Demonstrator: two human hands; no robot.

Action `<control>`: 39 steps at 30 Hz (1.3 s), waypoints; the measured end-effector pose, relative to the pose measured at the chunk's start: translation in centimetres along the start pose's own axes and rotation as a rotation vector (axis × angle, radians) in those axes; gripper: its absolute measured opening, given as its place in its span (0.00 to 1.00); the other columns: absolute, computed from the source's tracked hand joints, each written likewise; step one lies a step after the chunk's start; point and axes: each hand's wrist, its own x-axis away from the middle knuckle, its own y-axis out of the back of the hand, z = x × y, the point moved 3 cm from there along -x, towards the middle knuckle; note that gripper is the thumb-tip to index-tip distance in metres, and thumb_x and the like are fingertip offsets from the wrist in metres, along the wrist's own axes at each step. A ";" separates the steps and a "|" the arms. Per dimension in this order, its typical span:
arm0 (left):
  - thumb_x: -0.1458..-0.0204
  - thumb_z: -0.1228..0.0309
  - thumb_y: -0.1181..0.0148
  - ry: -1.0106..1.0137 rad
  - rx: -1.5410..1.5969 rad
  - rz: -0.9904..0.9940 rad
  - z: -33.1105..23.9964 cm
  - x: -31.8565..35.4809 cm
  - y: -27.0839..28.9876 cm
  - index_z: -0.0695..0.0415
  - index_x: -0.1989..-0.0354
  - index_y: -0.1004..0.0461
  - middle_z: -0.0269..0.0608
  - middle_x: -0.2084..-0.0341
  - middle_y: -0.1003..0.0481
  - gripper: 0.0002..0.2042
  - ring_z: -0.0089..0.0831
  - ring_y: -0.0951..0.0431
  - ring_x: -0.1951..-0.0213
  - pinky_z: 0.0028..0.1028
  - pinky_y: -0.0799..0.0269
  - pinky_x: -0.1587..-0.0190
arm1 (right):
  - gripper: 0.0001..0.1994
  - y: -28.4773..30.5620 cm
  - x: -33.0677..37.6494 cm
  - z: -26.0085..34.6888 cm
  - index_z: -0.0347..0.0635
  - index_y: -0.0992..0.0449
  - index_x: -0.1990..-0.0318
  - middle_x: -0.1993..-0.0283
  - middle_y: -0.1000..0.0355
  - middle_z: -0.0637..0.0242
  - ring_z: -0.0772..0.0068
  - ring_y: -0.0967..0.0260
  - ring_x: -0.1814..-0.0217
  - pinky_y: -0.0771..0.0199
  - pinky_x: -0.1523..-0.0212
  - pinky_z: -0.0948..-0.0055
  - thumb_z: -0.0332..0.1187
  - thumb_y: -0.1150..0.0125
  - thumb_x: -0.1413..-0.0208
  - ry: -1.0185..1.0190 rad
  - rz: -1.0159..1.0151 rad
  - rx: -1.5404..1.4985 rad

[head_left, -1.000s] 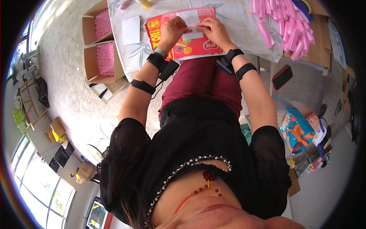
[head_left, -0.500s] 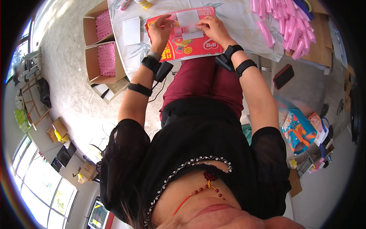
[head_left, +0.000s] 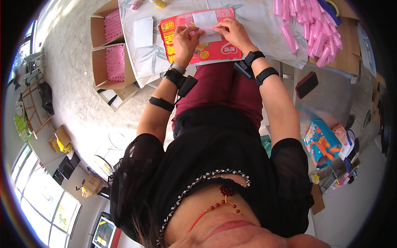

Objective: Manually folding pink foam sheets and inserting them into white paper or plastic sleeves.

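While both hands are working at the near edge of the desk (head_left: 256, 49), a flat red package (head_left: 198, 41) is lying there at about twelve o'clock in the view, its glossy face showing yellow and white print and small pictures of round snacks. A white rectangular slip (head_left: 205, 21) is sitting on the upper middle of the package, pale and plain against the red. The left hand (head_left: 185, 40) is resting on the package at the slip's nine o'clock side, its grip pinching the slip's lower left corner between thumb and fingers. The right hand (head_left: 232, 33) is lying at the slip's three o'clock side, its fingers pressing together on the slip's lower right edge. Both wrists are wearing black bands. A second white sheet (head_left: 143, 32) is lying on the desk at nine o'clock from the package, well apart from it. A heap of pink tubes (head_left: 314, 29) is lying at two o'clock. Two open cardboard boxes (head_left: 108, 62) holding pink lace are standing on the floor at ten o'clock.
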 end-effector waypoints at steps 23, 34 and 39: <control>0.54 0.66 0.25 0.065 0.013 0.012 -0.1 -0.2 -0.4 0.59 0.63 0.14 0.46 0.71 0.26 0.12 0.36 0.24 0.70 0.33 0.27 0.64 | 0.09 0.3 0.3 -0.3 0.46 0.15 0.56 0.58 0.22 0.64 0.61 0.24 0.57 0.24 0.54 0.67 0.35 0.30 0.42 -0.007 0.030 0.012; 0.53 0.67 0.26 0.099 -0.005 0.029 -0.6 0.2 -0.4 0.57 0.61 0.15 0.44 0.67 0.25 0.12 0.38 0.23 0.67 0.35 0.26 0.62 | 0.07 0.2 0.0 -0.2 0.45 0.16 0.59 0.60 0.24 0.63 0.59 0.25 0.58 0.25 0.54 0.65 0.34 0.31 0.43 0.014 0.022 0.049; 0.50 0.70 0.30 -0.419 -0.242 -0.027 -2.1 1.6 -0.5 0.54 0.55 0.18 0.41 0.58 0.24 0.13 0.44 0.26 0.51 0.39 0.27 0.50 | 0.09 -0.1 -0.3 0.0 0.44 0.16 0.60 0.64 0.24 0.59 0.52 0.26 0.56 0.26 0.53 0.58 0.35 0.29 0.46 0.017 0.002 0.021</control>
